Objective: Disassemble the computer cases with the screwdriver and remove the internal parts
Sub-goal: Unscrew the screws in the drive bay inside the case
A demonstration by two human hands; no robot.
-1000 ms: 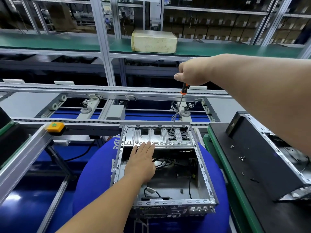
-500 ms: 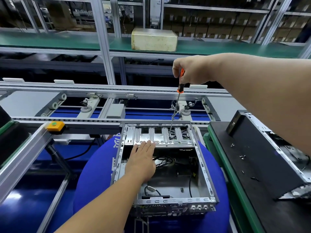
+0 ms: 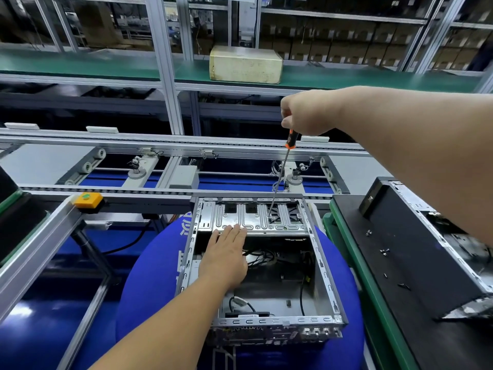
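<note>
Computer case (image 3: 262, 265) sits open-side up on the blue cushion (image 3: 149, 276) right in front of me, w/ its drive bracket (image 3: 250, 217) across the far end. My right hand (image 3: 306, 113) is curled round the screwdriver (image 3: 282, 169) handle from above, shaft running down to a screw on the bracket's right half; tip looks seated, tho I can't be sure from here. My left hand (image 3: 226, 257) lies flat, fingers straight & together, fingertips pressing the bracket's near edge. To do this well, IMO: keep the shaft in line w/ the screw, push down before turning so the bit doesn't cam out, and keep the left hand's weight on so the case doesn't rock on the soft cushion. Loose screws (image 3: 384, 252) lie on the black mat (image 3: 400, 303) to my right, next to another case (image 3: 437, 244); this screw prob goes there too.
</note>
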